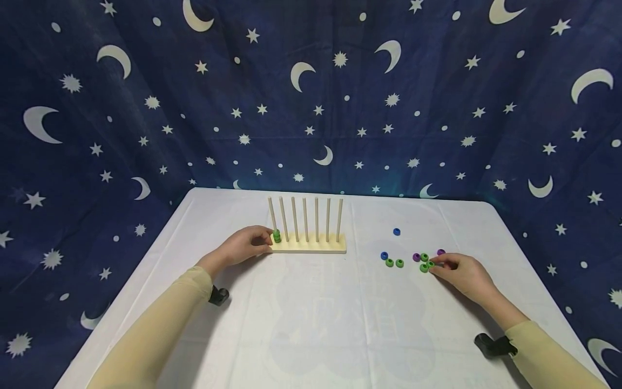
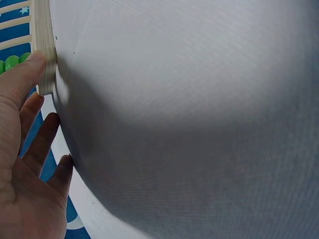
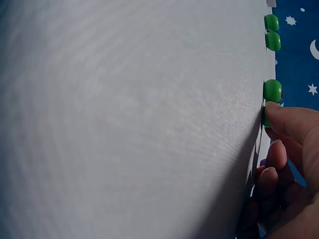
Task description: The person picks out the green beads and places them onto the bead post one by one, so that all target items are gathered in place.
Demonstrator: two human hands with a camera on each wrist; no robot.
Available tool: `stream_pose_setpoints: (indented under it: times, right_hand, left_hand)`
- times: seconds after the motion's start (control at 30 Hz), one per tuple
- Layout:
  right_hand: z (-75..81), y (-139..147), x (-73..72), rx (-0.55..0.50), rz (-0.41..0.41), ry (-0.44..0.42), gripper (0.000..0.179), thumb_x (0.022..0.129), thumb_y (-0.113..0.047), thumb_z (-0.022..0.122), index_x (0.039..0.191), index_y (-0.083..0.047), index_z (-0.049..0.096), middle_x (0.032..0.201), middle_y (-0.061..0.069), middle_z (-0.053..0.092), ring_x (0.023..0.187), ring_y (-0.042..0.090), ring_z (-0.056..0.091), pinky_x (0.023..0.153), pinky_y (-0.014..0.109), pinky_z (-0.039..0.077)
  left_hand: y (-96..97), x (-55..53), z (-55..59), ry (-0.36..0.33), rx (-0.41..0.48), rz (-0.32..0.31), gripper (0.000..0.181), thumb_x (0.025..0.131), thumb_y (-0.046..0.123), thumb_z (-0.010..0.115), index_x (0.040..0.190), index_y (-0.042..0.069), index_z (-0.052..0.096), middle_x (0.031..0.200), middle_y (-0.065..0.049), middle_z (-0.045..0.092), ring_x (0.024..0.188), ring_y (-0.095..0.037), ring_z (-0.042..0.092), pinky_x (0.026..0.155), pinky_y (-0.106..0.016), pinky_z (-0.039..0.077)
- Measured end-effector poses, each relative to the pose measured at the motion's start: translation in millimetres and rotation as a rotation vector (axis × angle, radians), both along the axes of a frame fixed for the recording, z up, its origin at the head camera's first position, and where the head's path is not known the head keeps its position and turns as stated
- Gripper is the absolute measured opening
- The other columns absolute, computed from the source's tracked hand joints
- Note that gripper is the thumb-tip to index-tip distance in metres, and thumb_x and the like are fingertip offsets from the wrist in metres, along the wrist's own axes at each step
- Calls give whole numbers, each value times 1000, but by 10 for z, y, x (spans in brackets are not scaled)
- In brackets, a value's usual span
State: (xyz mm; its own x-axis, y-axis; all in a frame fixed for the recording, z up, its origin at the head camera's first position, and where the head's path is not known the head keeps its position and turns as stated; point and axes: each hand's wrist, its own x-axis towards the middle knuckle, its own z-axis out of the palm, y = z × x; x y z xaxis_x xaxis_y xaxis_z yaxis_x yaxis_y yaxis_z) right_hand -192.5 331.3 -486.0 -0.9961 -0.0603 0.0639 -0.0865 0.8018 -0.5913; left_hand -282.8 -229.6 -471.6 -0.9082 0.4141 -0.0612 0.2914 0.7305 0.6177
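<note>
My left hand [image 1: 248, 244] grips the left end of a wooden peg rack [image 1: 308, 246], thumb on the front face and index finger behind, the other fingers spread. Green beads [image 1: 277, 236] are stacked on the rack's leftmost peg; the other pegs are bare. Over on the right, my right hand [image 1: 461, 274] pinches a green bead [image 3: 265, 118] between thumb and index finger, low at the tabletop. Right beside it sits another green bead [image 3: 272, 91]. A purple bead [image 1: 440, 252] lies just behind the right fingers, partly hidden by them.
Left of the right hand lie a purple bead [image 1: 416, 257], a blue bead [image 1: 384, 255] and a pair of green beads [image 1: 399, 263]. Another blue bead [image 1: 396, 232] lies farther back. The white-covered table [image 1: 320, 319] ends at a dark blue curtain [image 1: 340, 97].
</note>
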Motion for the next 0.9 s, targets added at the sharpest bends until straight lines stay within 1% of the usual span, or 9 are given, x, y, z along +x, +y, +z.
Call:
stream_pose_setpoints:
  times: [0.27, 0.43, 0.57, 0.73, 0.9]
  right_hand:
    - [25, 9, -8, -2, -6, -18, 29, 92, -22, 78, 112, -1, 74, 79, 2, 58, 76, 21, 51, 55, 26, 39]
    - [81, 39, -14, -11, -9, -29, 33, 92, -27, 78, 110, 0, 73, 82, 3, 60, 77, 20, 51, 56, 26, 40]
    - [113, 51, -10, -7, -11, -38, 35, 92, -28, 78, 111, 0, 73, 84, 3, 61, 78, 19, 51, 55, 26, 41]
    - [163, 42, -2, -17, -7, -44, 38, 92, -30, 79, 112, 1, 71, 86, 5, 62, 79, 20, 51, 55, 26, 42]
    - [217, 35, -16, -19, 0, -35, 37, 92, -30, 78, 111, 1, 71, 84, 3, 61, 77, 18, 51, 55, 26, 42]
  left_hand:
    - [1, -1, 13, 13, 6, -7, 10, 93, 20, 77, 98, 19, 68, 141, -9, 61, 135, -31, 52, 115, -50, 37]
    - [-8, -1, 16, 21, 2, -11, 10, 93, 19, 77, 97, 18, 68, 141, -10, 61, 134, -32, 53, 115, -50, 38]
    - [-10, -7, 11, 11, -4, -2, 11, 93, 20, 78, 97, 19, 68, 141, -9, 61, 135, -31, 52, 116, -49, 37]
    - [-13, -4, -5, 20, 1, -12, 10, 93, 20, 77, 97, 19, 68, 141, -11, 61, 135, -33, 52, 116, -51, 37]
    - [-15, 12, -9, 22, 5, -12, 9, 93, 21, 77, 97, 19, 69, 141, -10, 61, 135, -33, 52, 116, -51, 36]
